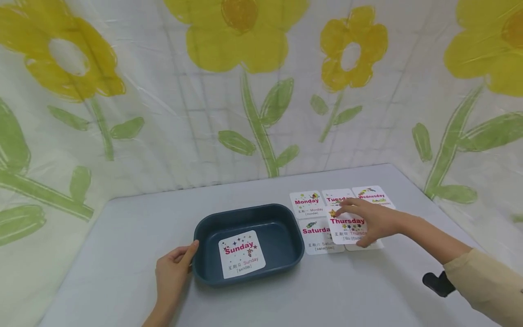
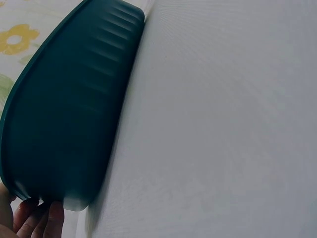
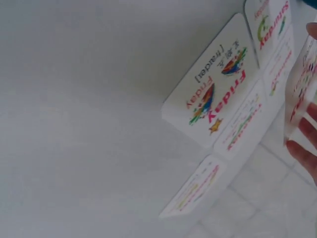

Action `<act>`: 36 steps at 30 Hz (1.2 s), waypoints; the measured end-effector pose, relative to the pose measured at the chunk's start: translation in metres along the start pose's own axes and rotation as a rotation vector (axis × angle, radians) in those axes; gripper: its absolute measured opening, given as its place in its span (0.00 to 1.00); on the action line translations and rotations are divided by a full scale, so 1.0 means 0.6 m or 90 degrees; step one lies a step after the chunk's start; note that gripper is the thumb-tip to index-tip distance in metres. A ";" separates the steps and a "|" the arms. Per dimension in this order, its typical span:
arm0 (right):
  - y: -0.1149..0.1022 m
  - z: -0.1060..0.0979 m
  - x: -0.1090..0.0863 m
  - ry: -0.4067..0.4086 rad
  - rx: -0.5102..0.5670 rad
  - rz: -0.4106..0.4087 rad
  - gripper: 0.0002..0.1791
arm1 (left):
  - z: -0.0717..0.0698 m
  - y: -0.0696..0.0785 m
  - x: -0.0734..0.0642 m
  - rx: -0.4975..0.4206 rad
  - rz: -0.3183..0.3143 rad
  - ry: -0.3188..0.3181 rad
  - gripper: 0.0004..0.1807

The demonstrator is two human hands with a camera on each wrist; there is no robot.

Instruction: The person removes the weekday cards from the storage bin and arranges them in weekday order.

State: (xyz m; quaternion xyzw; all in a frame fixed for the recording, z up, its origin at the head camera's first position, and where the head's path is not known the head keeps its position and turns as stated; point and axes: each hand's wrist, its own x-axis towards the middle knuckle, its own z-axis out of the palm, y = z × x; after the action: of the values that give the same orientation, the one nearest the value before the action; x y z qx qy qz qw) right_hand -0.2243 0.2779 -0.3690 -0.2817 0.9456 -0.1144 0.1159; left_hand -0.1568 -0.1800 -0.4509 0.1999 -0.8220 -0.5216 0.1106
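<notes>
My left hand (image 1: 173,272) pinches the left end of a dark blue-green plastic basin (image 1: 282,236), thumb at the rim and fingers against the outer wall. A white "Sunday" card (image 1: 242,254) lies face up in the basin. Right of the basin, my right hand (image 1: 380,220) holds the "Thursday" card (image 1: 342,227) by its edges, raised over the other cards. The right wrist view shows this card (image 3: 299,87) edge-on between thumb and fingers. Beneath it are the "Saturday" card (image 1: 316,238) and the "Friday" card (image 3: 218,84), the latter mostly hidden in the head view.
Behind these, the "Monday" (image 1: 306,204), "Tuesday" (image 1: 337,195) and "Wednesday" (image 1: 376,194) cards lie in a row. A black object (image 1: 438,284) shows beside the right sleeve. A flower-printed curtain (image 1: 196,136) stands behind the white table (image 1: 286,299).
</notes>
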 end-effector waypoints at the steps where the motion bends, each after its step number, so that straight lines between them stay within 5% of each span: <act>1: 0.005 0.002 -0.002 -0.002 0.002 0.006 0.38 | 0.000 0.000 0.000 -0.001 0.000 -0.002 0.30; 19: 0.139 0.028 -0.052 -0.028 0.030 0.086 0.44 | 0.002 0.001 0.002 -0.009 -0.026 -0.006 0.30; 36: 0.174 0.035 -0.072 -0.052 0.040 0.097 0.46 | 0.000 0.002 0.002 0.009 -0.024 -0.005 0.30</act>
State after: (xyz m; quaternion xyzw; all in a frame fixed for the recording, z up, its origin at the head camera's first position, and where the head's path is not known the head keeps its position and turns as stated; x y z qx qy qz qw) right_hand -0.2361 0.3837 -0.4116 -0.2097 0.9547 -0.1230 0.1714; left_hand -0.1580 -0.1799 -0.4498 0.2143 -0.8224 -0.5183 0.0958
